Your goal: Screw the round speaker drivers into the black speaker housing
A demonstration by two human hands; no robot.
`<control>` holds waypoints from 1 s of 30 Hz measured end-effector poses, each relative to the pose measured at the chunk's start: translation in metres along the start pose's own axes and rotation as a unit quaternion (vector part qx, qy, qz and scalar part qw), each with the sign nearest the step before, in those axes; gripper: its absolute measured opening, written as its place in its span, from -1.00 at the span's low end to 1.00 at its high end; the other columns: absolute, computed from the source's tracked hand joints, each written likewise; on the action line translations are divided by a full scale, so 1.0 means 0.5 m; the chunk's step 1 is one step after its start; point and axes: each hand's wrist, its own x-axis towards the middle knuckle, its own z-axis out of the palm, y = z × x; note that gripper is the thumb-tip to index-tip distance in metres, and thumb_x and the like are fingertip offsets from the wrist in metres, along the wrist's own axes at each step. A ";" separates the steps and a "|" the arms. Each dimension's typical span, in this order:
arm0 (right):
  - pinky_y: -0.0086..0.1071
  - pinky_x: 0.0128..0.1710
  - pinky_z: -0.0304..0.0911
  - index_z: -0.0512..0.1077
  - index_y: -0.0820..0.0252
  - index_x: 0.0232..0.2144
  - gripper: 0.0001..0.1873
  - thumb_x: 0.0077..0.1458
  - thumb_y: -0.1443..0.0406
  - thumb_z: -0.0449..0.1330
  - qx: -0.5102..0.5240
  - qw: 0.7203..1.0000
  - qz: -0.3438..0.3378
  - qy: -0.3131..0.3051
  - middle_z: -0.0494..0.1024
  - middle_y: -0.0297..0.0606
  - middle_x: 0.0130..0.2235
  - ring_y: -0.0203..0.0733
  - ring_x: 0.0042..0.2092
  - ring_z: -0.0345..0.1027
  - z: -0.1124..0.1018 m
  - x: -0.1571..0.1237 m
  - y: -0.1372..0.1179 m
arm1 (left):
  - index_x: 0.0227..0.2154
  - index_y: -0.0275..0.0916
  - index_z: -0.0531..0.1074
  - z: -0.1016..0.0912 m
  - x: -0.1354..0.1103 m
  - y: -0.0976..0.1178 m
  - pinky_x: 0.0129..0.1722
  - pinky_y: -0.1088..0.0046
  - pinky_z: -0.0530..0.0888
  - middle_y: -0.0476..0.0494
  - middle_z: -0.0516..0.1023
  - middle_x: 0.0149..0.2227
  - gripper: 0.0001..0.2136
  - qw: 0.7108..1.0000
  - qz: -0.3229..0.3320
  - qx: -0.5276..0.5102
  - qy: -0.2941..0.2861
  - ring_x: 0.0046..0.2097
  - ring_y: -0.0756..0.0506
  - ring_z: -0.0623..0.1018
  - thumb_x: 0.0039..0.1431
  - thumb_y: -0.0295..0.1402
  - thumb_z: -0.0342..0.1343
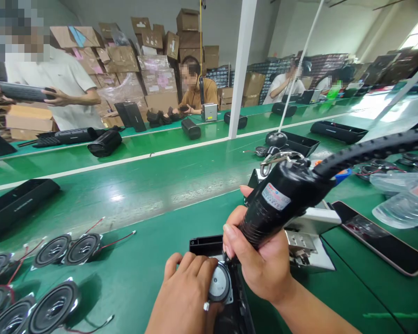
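Here, low on the green bench, a round speaker driver sits in a black housing, the left hand pressing fingers on it, the right hand clenched around a black electric screwdriver, loose speaker cones lying well apart to the left.

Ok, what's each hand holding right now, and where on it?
The right hand grips the black electric screwdriver around the lower part of its barrel. The left hand holds nothing; its fingers press down on the round speaker driver seated in the black housing.
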 end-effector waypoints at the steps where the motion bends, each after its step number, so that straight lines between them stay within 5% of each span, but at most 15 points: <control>1: -0.37 -0.48 0.35 0.40 -0.06 0.07 -0.75 0.44 0.36 0.27 -0.001 1.000 0.000 -0.002 0.47 -0.48 -0.31 -0.29 -0.47 0.31 0.000 -0.001 0.001 | 0.19 -0.11 0.52 -0.001 0.000 0.000 0.30 -0.24 0.32 -0.03 0.67 0.14 -0.36 1.000 0.000 0.002 -0.003 0.17 -0.34 0.57 -0.02 -0.55 0.18; 10: -0.40 -0.43 0.32 0.22 -0.19 0.26 -0.51 0.43 0.32 0.27 0.016 0.998 0.035 -0.046 0.42 -0.56 -0.34 -0.30 -0.46 0.29 -0.006 -0.014 0.015 | 0.11 -0.13 0.56 -0.009 0.009 0.026 0.30 -0.19 0.34 -0.06 0.68 0.12 -0.44 0.999 -0.016 0.028 -0.028 0.18 -0.35 0.55 -0.01 -0.59 0.20; 17: -0.52 -0.44 0.33 0.32 -0.14 0.14 -0.57 0.33 0.38 0.29 0.014 0.998 0.040 -0.047 0.45 -0.60 -0.35 -0.38 -0.48 0.29 -0.002 -0.015 0.009 | 0.13 -0.20 0.56 -0.013 0.013 0.044 0.33 -0.18 0.34 -0.16 0.66 0.14 -0.48 0.996 -0.031 0.072 -0.050 0.20 -0.38 0.53 0.06 -0.59 0.25; 23: -0.44 -0.41 0.47 0.43 0.03 -0.21 -0.83 0.23 0.37 0.33 0.009 0.998 0.041 -0.051 0.51 -0.47 -0.37 -0.27 -0.42 0.43 -0.003 -0.003 -0.003 | 0.16 -0.24 0.56 -0.014 0.012 0.047 0.31 -0.22 0.36 -0.22 0.65 0.15 -0.47 0.995 -0.023 0.084 -0.041 0.20 -0.41 0.53 0.08 -0.58 0.18; 30: -0.39 -0.37 0.38 0.35 0.02 -0.17 -0.77 0.26 0.32 0.36 0.022 0.998 0.047 -0.019 0.47 -0.50 -0.38 -0.31 -0.46 0.32 0.008 -0.012 0.022 | 0.17 -0.22 0.56 -0.009 0.013 0.023 0.19 -0.13 0.47 -0.22 0.65 0.14 -0.52 0.998 0.009 0.062 -0.023 0.17 -0.39 0.53 0.17 -0.56 0.17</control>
